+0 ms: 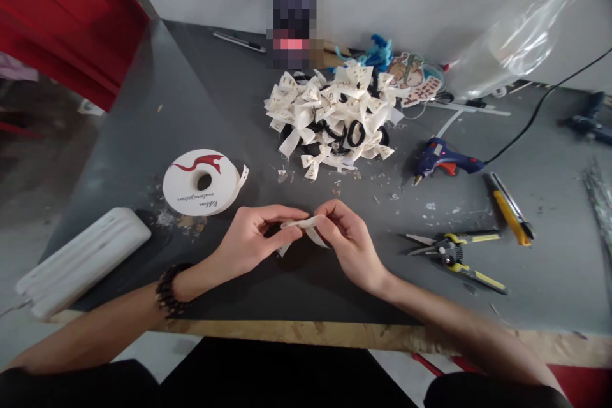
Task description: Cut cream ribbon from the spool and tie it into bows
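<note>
Between my two hands, just above the table's front part, is a cream ribbon (313,234), folded, with its loose ends hanging below the fingers. My left hand (255,236) pinches its left side between thumb and fingers. On the other side my right hand (351,242) grips it the same way, thumb toward me. A ribbon spool (182,186) with a red printed design lies left of my hands, its printed strip end sticking out. Beyond my hands is a pile of cream ribbon bows (354,86) mixed with black hair ties.
At right lie a blue glue gun (440,157) with a cord, yellow-handled snips (452,252) and a yellow utility knife (511,210). A white power strip-like block (88,261) is at left. Behind are another cutter (239,42), stickers (415,76) and a plastic bag (507,51).
</note>
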`<state>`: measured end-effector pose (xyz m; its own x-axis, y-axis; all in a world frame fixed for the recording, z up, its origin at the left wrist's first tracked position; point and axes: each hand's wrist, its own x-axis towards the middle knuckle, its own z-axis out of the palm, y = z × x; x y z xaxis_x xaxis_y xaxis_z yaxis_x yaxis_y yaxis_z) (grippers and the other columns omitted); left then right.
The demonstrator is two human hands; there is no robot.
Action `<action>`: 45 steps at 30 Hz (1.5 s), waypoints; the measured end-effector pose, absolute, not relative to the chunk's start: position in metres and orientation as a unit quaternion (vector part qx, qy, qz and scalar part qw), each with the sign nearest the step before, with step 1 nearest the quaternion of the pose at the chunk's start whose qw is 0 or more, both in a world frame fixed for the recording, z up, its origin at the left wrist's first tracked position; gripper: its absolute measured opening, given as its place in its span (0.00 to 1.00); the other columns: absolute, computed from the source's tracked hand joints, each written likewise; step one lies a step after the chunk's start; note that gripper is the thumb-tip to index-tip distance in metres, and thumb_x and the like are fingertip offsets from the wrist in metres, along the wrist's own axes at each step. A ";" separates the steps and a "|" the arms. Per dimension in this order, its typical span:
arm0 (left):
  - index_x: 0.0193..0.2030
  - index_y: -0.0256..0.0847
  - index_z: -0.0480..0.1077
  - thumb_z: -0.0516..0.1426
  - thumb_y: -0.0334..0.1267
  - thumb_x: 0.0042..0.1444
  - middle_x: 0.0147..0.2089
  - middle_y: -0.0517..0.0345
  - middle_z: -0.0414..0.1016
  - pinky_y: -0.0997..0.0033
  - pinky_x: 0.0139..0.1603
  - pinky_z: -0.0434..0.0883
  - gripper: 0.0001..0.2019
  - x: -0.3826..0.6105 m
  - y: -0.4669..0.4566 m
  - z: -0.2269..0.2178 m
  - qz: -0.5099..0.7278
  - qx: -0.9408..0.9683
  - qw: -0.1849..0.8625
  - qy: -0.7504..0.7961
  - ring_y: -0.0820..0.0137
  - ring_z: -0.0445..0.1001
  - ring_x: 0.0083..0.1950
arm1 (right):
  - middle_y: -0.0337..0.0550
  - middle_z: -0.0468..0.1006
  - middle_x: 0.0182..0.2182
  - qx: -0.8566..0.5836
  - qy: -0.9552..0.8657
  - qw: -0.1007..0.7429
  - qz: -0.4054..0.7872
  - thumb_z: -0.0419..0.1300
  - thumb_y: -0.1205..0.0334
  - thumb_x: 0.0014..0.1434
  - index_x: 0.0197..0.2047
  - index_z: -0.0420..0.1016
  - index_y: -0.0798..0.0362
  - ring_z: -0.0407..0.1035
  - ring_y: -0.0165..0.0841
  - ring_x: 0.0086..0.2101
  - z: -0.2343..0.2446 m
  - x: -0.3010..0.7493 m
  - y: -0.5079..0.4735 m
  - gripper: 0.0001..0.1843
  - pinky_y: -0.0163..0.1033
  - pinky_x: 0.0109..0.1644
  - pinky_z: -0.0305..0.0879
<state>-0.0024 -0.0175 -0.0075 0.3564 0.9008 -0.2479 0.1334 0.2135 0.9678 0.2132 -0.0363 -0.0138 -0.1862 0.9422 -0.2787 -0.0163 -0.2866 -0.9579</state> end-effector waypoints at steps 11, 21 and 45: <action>0.42 0.40 0.82 0.70 0.43 0.62 0.38 0.54 0.86 0.74 0.39 0.80 0.10 -0.001 -0.016 -0.014 0.386 0.560 0.566 0.465 0.71 0.83 0.36 | 0.39 0.81 0.33 -0.519 -0.539 0.380 0.544 0.68 0.52 0.68 0.46 0.81 0.51 0.72 0.29 0.30 -0.011 0.220 -0.030 0.11 0.36 0.34 0.66; 0.40 0.44 0.83 0.69 0.42 0.64 0.41 0.56 0.88 0.69 0.44 0.80 0.05 0.000 -0.022 -0.010 0.362 0.633 0.488 0.481 0.67 0.86 0.41 | 0.48 0.86 0.46 -0.458 -0.484 0.433 0.607 0.66 0.52 0.71 0.40 0.74 0.52 0.82 0.34 0.44 -0.020 0.220 -0.024 0.12 0.40 0.49 0.76; 0.41 0.43 0.72 0.60 0.19 0.60 0.30 0.58 0.74 0.64 0.37 0.77 0.12 0.004 -0.030 -0.030 0.437 0.845 0.097 0.292 0.67 0.73 0.33 | 0.32 0.72 0.21 -0.488 -0.438 0.355 0.667 0.65 0.41 0.69 0.37 0.70 0.51 0.62 0.24 0.18 -0.024 0.219 -0.018 0.21 0.30 0.19 0.57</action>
<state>0.0035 -0.0304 -0.0301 0.4472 0.5776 0.6829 0.4086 -0.8111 0.4185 0.2192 -0.0183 -0.0244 -0.2725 0.9001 -0.3399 -0.0467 -0.3653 -0.9297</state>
